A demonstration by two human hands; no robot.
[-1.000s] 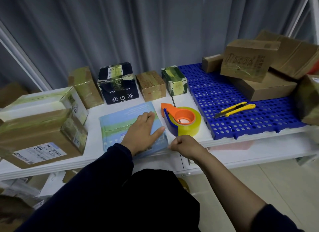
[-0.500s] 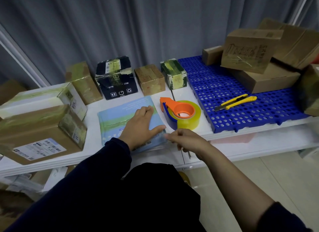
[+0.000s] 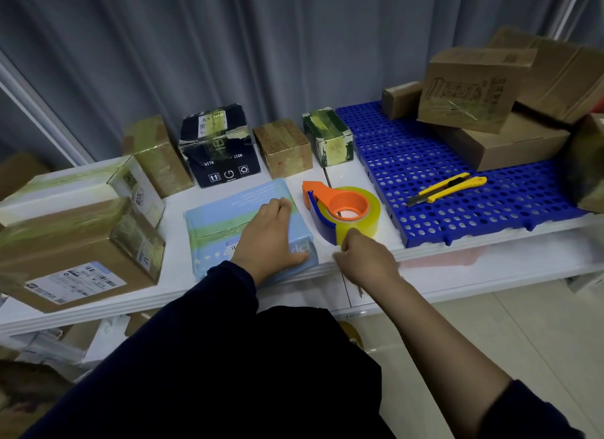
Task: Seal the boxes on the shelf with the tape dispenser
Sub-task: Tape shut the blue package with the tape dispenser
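Head view, looking down at the shelf (image 3: 175, 216): the tape dispenser (image 3: 346, 203), orange and blue with a roll of yellowish clear tape, lies on its side near the front edge, just right of a flat light blue box (image 3: 215, 229). The right hand (image 3: 364, 259) is at the near side of the roll, fingers curled with the tips against the tape; I cannot tell whether they have hold of it. The left hand (image 3: 266, 242) rests palm down on the blue box, fingers straight and together. Behind stand a black box (image 3: 219, 144), a small brown box (image 3: 282, 147) and a green-taped box (image 3: 328, 138) in a row. A large labelled brown box (image 3: 75, 242) sits at the left. To the right, a blue perforated mat (image 3: 457, 216) carries a yellow utility knife (image 3: 447, 190) and stacked brown cartons (image 3: 474, 89). A grey curtain (image 3: 261, 46) hangs behind.
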